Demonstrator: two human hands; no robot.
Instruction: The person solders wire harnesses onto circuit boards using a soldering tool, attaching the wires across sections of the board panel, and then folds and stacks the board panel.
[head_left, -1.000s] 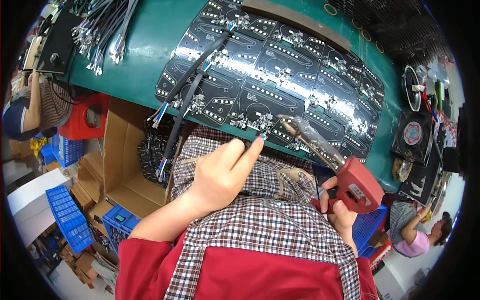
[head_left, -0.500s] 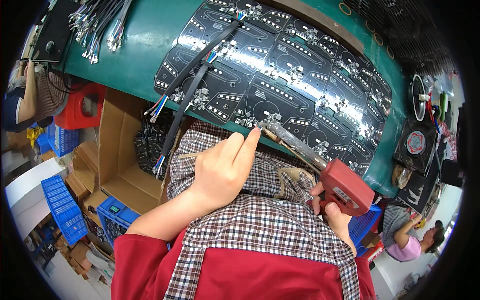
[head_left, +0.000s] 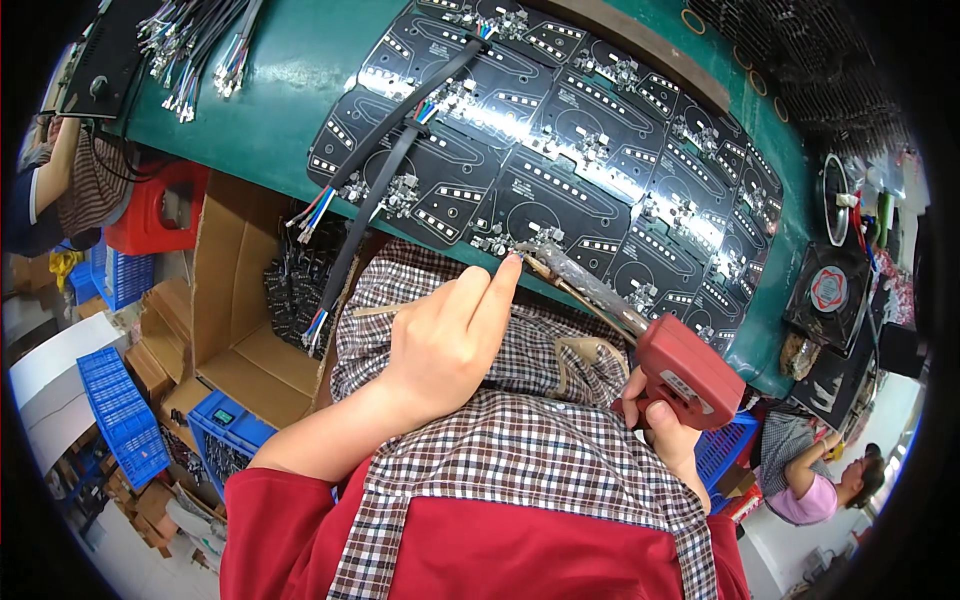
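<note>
My right hand (head_left: 667, 432) grips a red soldering gun (head_left: 690, 372) by its handle. Its long metal barrel slants up and left, and the tip meets the near edge of a panel of black circuit boards (head_left: 562, 212). My left hand (head_left: 440, 345) is closed, with its index fingertip at that same edge, right beside the tip. Whatever it pinches is too small or hidden to make out. Two flat black cables (head_left: 385, 180) with coloured wire ends lie over the left boards and hang past the table edge.
Bundled cables (head_left: 205, 45) lie at the far left of the green table (head_left: 275, 110). Below stands a cardboard box (head_left: 255, 355) holding dark cables. Blue crates (head_left: 122, 415) and a red stool (head_left: 160, 225) are at left. A fan (head_left: 830, 290) stands at right. Other people sit on both sides.
The soldering gun's body has shifted very slightly left and down. My left hand stays in place at the board edge.
</note>
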